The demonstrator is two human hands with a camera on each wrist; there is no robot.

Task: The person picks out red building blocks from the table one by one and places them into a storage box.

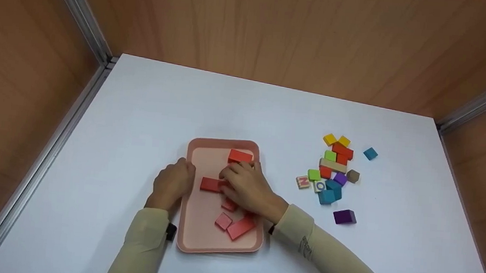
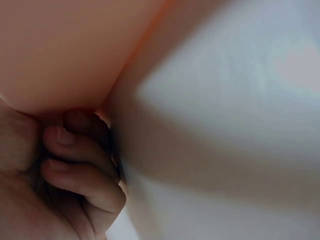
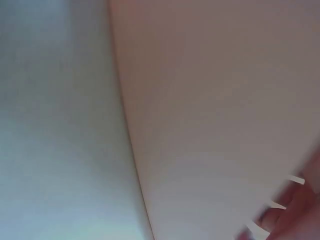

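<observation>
A pink tray point(image 1: 185, 236) lies on the white table with several red and pinkish blocks inside. My left hand point(image 1: 173, 184) grips the tray's left wall; the left wrist view shows its curled fingers point(image 2: 85, 185) at the tray's edge. Over the tray's right half, my right hand point(image 1: 250, 187) pinches the right end of a long red block point(image 1: 209, 184). Beyond that hand lies another red block point(image 1: 240, 156). Nearer me are a small red block point(image 1: 229, 204), a pink cube point(image 1: 223, 221) and a pinkish-red block point(image 1: 241, 228). The right fingers partly show in the right wrist view.
To the right of the tray sits a loose cluster of coloured blocks, among them a beige bar point(image 1: 333, 165) and teal blocks point(image 1: 327, 197). A purple block point(image 1: 344, 217) and a blue cube point(image 1: 370, 154) lie apart. Wooden panels point(image 1: 268, 34) enclose the table.
</observation>
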